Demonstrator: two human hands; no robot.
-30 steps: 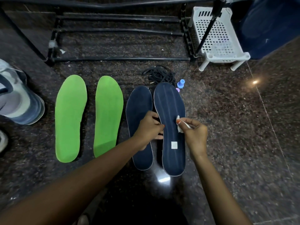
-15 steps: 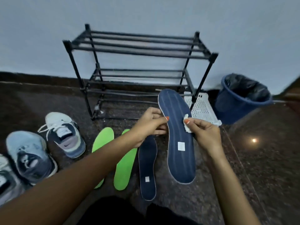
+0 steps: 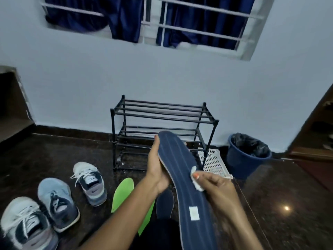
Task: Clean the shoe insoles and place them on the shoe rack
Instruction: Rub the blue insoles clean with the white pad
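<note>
Left hand (image 3: 158,171) holds insole (image 3: 180,163); right hand (image 3: 216,186) presses wad (image 3: 198,187), maybe tissue.

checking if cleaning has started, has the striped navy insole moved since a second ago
Yes, upward. The striped navy insole lay on the floor beside the other navy insole; now the left hand holds it raised above that one, still on the floor.

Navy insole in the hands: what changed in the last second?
The navy insole rose off the floor; the left hand now grips it from behind, tilted, while the right hand still presses the white wipe on it. The other navy insole and green insoles stayed on the floor.
</note>
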